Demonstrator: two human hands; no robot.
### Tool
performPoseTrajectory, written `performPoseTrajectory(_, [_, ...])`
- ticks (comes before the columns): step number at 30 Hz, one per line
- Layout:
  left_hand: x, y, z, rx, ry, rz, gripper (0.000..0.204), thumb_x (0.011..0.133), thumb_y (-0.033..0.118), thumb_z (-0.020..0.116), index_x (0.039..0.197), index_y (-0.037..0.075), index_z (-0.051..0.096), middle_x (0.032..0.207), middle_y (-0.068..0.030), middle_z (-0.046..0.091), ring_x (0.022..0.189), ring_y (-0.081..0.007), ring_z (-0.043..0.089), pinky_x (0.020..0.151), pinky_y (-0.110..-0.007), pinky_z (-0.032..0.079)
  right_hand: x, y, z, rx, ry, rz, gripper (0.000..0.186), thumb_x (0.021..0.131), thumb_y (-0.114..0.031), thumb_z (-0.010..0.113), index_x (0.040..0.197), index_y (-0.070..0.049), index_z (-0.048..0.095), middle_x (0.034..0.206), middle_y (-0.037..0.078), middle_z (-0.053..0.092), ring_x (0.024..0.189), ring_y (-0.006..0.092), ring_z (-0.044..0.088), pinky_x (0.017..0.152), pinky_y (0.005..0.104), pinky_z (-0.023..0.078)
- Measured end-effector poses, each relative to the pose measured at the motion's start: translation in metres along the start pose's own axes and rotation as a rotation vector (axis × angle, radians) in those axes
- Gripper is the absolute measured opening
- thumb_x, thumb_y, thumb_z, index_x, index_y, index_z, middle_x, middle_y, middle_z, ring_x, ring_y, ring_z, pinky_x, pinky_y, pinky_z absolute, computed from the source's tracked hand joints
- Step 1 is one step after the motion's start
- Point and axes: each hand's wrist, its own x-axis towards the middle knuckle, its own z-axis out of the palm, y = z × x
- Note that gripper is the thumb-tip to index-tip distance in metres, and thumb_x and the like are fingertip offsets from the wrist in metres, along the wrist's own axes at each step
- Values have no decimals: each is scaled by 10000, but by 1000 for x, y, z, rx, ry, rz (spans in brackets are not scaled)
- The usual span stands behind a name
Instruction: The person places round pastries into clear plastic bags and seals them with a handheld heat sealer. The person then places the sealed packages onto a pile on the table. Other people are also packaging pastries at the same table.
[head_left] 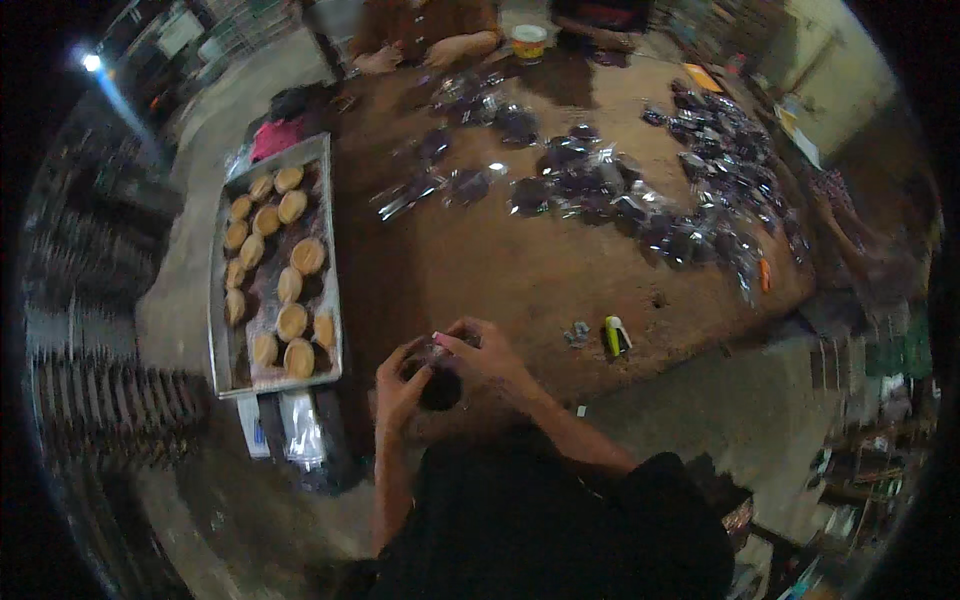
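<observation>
Near the table's front edge, my left hand (402, 385) and my right hand (480, 355) are both closed around a dark bundle (440, 385), apparently a small package, with a small pink bit (440, 339) at its top; the details are blurred. Left of my hands, a metal tray (333, 240) holds several round golden baked pieces (292, 320). To the right lie a yellow-green stapler-like tool (616, 336) and small clear scraps (577, 333). Farther back, several dark round items in shiny clear wrappers (570, 165) are spread across the wooden table (470, 260).
Across the table are another person's hands (450, 48), a tub (528, 40) and an orange flat item (700, 78). A small orange object (765, 275) lies at the right. Pink cloth (277, 137) is behind the tray; clear plastic (300, 430) sits below it.
</observation>
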Motion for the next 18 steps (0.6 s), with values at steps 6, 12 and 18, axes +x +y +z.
performPoseTrajectory(6, [-9,24,45,-89,-62,62,304,885,87,784,1166,-1,705,1036,-51,742,963,-114,679,885,-284,539,-37,-35,-21,-340,43,-138,272,966,-277,737,990,-8,713,908,86,708,856,130,641,777,344,524])
performPoseTrajectory(12, [-22,26,68,-123,-40,-3,213,892,93,797,1078,18,726,1023,-25,733,938,-100,667,864,-279,536,-59,-36,-51,-89,-21,-29,264,952,-254,735,1010,2,715,918,71,709,880,134,643,802,340,523])
performPoseTrajectory(18, [-21,22,93,-156,-43,-12,199,895,76,781,1074,11,722,1000,-35,731,931,-118,672,847,-296,543,-63,-28,-80,-36,-115,44,213,929,-202,760,1010,-11,713,893,59,711,876,122,646,820,334,532])
